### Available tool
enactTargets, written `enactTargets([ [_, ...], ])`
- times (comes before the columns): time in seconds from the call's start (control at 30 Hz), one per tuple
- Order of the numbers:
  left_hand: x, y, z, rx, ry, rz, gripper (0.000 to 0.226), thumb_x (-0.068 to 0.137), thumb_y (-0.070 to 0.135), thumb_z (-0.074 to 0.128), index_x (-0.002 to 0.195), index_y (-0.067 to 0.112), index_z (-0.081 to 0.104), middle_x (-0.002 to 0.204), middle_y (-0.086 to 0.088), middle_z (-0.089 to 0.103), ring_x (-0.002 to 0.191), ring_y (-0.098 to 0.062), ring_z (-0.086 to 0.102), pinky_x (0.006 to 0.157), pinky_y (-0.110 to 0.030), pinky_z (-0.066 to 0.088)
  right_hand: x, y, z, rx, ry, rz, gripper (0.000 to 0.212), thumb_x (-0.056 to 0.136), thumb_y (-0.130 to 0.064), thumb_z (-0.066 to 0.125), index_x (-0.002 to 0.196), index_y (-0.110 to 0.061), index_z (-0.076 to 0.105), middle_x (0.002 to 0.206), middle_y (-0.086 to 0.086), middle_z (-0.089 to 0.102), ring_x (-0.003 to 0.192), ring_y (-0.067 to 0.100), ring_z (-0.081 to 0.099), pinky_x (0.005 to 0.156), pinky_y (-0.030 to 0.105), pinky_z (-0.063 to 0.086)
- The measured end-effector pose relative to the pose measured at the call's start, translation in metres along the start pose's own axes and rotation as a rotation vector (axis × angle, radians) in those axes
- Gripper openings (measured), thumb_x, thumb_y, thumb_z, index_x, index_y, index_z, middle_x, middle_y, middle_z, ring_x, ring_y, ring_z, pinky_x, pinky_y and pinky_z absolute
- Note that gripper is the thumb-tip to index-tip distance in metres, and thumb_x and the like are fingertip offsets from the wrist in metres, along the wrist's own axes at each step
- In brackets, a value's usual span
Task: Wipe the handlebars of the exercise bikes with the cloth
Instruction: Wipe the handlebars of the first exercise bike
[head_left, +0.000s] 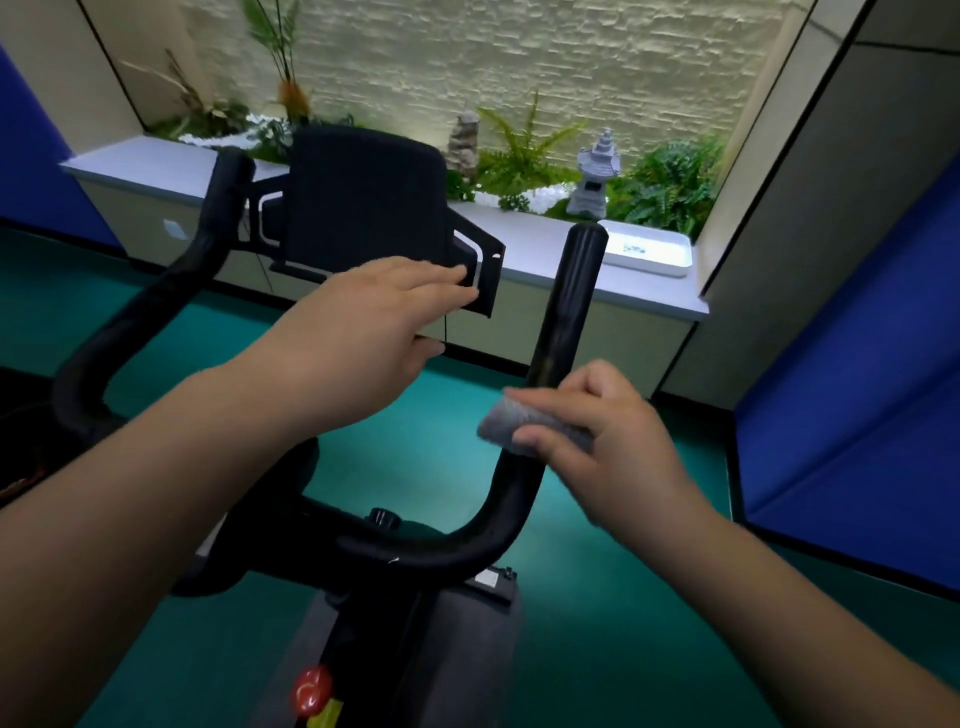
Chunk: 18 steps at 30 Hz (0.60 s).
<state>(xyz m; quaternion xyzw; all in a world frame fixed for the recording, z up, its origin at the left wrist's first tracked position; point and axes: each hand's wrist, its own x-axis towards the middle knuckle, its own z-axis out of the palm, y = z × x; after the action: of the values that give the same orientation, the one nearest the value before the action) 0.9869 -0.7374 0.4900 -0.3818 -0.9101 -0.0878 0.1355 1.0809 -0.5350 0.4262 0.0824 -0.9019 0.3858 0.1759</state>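
Note:
An exercise bike with black handlebars fills the middle of the view. Its right handlebar (569, 306) rises toward the window ledge; the left handlebar (150, 306) curves up on the other side. My right hand (613, 441) grips a grey cloth (511, 418) wrapped around the right bar at its lower part. My left hand (374, 322) reaches forward with fingers apart, and its fingertips rest on the lower edge of the black console (363, 197). It holds nothing.
A red knob (311, 688) sits on the bike frame below. Behind the bike runs a grey ledge (524, 244) with a white tray (647, 249), ferns and a stone lantern (595, 176). Blue panels stand at both sides over green floor (415, 457).

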Motion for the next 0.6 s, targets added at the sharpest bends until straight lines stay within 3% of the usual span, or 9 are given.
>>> enactTargets([
  [0.17, -0.035, 0.013, -0.025, -0.036, -0.043, -0.158, 0.037, 0.09, 0.027, 0.057, 0.127, 0.033, 0.057, 0.122, 0.006, 0.062, 0.114, -0.018, 0.052, 0.091, -0.031, 0.04, 0.01, -0.004, 0.0, -0.005, 0.063, 0.091, 0.033, 0.085, -0.029, 0.067, 0.118, -0.032, 0.065, 0.089, -0.009, 0.041, 0.086, -0.005, 0.044, 0.07, 0.017, 0.043],
  [0.27, -0.064, 0.017, -0.027, -0.071, -0.034, -0.217, 0.031, 0.087, 0.03, 0.059, 0.118, 0.035, 0.062, 0.11, 0.008, 0.065, 0.105, -0.017, 0.056, 0.086, -0.029, 0.041, -0.038, -0.017, 0.014, 0.077, 0.054, 0.001, 0.037, 0.082, -0.027, 0.071, 0.118, -0.026, 0.066, 0.091, -0.007, 0.045, 0.087, -0.001, 0.047, 0.074, 0.004, 0.035],
  [0.37, -0.086, 0.014, -0.02, -0.086, -0.04, -0.261, 0.031, 0.086, 0.031, 0.061, 0.116, 0.037, 0.063, 0.095, 0.016, 0.058, 0.102, -0.014, 0.053, 0.084, -0.028, 0.039, -0.045, -0.022, 0.016, 0.061, 0.032, -0.033, 0.035, 0.081, -0.028, 0.071, 0.115, -0.026, 0.068, 0.09, -0.008, 0.045, 0.088, -0.003, 0.046, 0.074, 0.002, 0.032],
  [0.47, -0.099, 0.009, -0.019, -0.084, -0.036, -0.259, 0.031, 0.084, 0.029, 0.063, 0.115, 0.033, 0.064, 0.099, 0.013, 0.063, 0.107, -0.015, 0.051, 0.09, -0.03, 0.039, -0.015, -0.017, 0.009, 0.018, 0.046, 0.04, 0.034, 0.084, -0.03, 0.067, 0.119, -0.028, 0.066, 0.089, -0.011, 0.041, 0.085, -0.005, 0.045, 0.073, 0.008, 0.039],
  [0.53, -0.11, 0.002, -0.023, -0.079, 0.007, -0.267, 0.029, 0.085, 0.028, 0.063, 0.113, 0.03, 0.065, 0.11, 0.012, 0.065, 0.11, -0.015, 0.051, 0.094, -0.029, 0.037, -0.011, -0.021, 0.01, 0.005, 0.061, 0.1, 0.035, 0.086, -0.032, 0.065, 0.12, -0.029, 0.064, 0.088, -0.01, 0.04, 0.081, 0.004, 0.047, 0.067, 0.028, 0.051],
  [0.57, -0.115, -0.002, -0.024, -0.074, 0.025, -0.277, 0.027, 0.086, 0.03, 0.062, 0.112, 0.03, 0.066, 0.113, 0.012, 0.064, 0.111, -0.016, 0.052, 0.096, -0.03, 0.036, -0.018, -0.024, 0.013, 0.009, 0.077, 0.118, 0.035, 0.086, -0.032, 0.066, 0.121, -0.029, 0.064, 0.089, -0.009, 0.04, 0.08, 0.006, 0.047, 0.066, 0.03, 0.052],
  [0.6, -0.12, -0.007, -0.024, -0.066, 0.032, -0.288, 0.025, 0.087, 0.033, 0.06, 0.112, 0.029, 0.066, 0.115, 0.012, 0.064, 0.112, -0.017, 0.052, 0.097, -0.032, 0.036, -0.029, -0.028, 0.017, 0.016, 0.1, 0.109, 0.036, 0.085, -0.031, 0.067, 0.121, -0.028, 0.064, 0.089, -0.008, 0.041, 0.081, 0.006, 0.047, 0.069, 0.023, 0.05],
])
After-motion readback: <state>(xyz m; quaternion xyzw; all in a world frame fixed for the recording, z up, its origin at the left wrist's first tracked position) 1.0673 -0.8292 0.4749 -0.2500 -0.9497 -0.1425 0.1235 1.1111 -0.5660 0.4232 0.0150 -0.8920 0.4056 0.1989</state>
